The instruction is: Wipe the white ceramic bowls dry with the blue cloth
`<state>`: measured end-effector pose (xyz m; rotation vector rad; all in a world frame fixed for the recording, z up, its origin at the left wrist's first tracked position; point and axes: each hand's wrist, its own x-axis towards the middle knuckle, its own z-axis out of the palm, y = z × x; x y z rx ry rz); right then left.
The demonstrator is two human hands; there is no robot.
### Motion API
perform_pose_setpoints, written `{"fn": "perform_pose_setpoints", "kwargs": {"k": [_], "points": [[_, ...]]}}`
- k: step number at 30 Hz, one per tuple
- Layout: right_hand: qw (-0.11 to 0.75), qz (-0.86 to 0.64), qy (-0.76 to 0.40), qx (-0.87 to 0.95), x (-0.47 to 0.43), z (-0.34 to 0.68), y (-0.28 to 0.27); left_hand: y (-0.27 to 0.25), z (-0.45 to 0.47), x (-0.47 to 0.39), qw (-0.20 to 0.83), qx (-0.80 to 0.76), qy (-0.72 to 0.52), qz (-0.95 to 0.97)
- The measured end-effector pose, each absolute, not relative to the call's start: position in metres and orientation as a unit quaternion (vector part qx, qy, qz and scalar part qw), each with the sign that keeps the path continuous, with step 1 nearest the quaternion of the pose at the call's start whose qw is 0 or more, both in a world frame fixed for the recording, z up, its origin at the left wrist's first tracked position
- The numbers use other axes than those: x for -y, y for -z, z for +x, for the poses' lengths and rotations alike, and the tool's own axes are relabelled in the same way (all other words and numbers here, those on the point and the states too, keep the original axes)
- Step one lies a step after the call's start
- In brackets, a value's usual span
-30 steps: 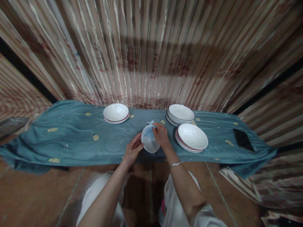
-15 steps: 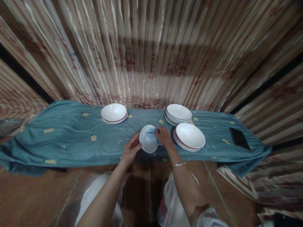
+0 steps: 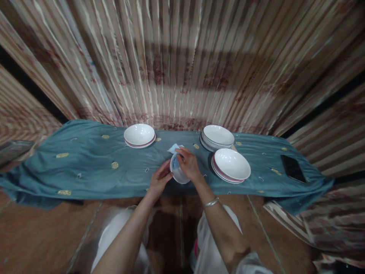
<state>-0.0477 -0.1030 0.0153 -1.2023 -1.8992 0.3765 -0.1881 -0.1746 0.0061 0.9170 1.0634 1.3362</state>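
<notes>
A small white bowl (image 3: pixel 179 176) is held up near the table's front edge, its inside facing me. My left hand (image 3: pixel 160 177) grips its left rim, thumb in front and fingers behind. My right hand (image 3: pixel 188 163), with a silver bangle on the wrist, pinches a light blue cloth (image 3: pixel 174 148) over the bowl's far rim. Part of the cloth lies inside the bowl and part sticks out beyond it. The right hand covers the bowl's upper right side.
Stacked white bowls (image 3: pixel 232 163) stand close right of my hands, with white plates (image 3: pixel 219 135) behind them. More bowls (image 3: pixel 139 134) sit at the back left. A black phone (image 3: pixel 293 168) lies at the right on the teal tablecloth (image 3: pixel 94 167). Curtains hang behind.
My right hand has moved left with the cloth, from the bowl's right inner side to its far rim. The bowl has tilted a little, and my left hand keeps its grip.
</notes>
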Motion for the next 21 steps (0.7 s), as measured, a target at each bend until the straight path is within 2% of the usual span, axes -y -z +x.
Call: {"fn": "perform_pose_setpoints", "kwargs": {"k": [12,16,21], "points": [[0.495,-0.441,-0.266,0.7,0.138,-0.06,-0.016,0.008,-0.189,0.17,0.576,-0.472,-0.581,0.329],[0.535,-0.456,-0.339,0.625,0.139,-0.061,-0.011,0.003,-0.187,0.171,0.59,-0.453,-0.577,0.339],[0.527,-0.444,-0.455,0.565,0.132,-0.059,-0.011,-0.001,-0.184,0.173,0.596,-0.457,-0.574,0.326]]}}
